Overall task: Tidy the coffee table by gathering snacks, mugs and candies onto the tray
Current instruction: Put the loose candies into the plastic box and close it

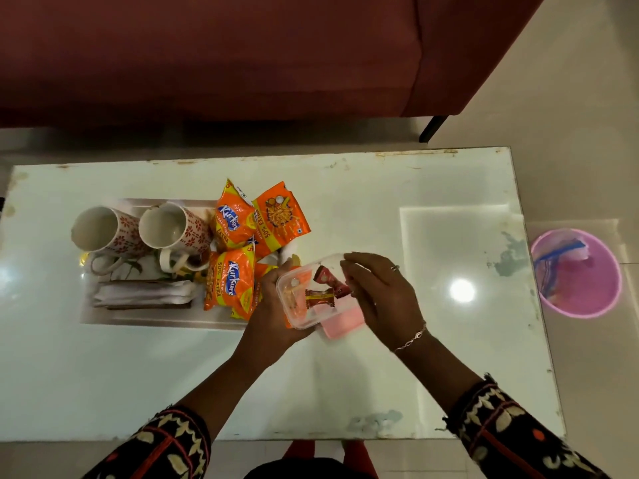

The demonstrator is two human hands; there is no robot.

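Left hand (pixel 276 307) under candy-filled clear container (pixel 313 292)

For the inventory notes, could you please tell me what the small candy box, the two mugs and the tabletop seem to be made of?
Candy box: clear thin plastic, since the candies show through its walls. Mugs: probably glazed ceramic, glossy white with a red pattern. Tabletop: glossy, glass-like, mirroring a ceiling light, edges chipped.
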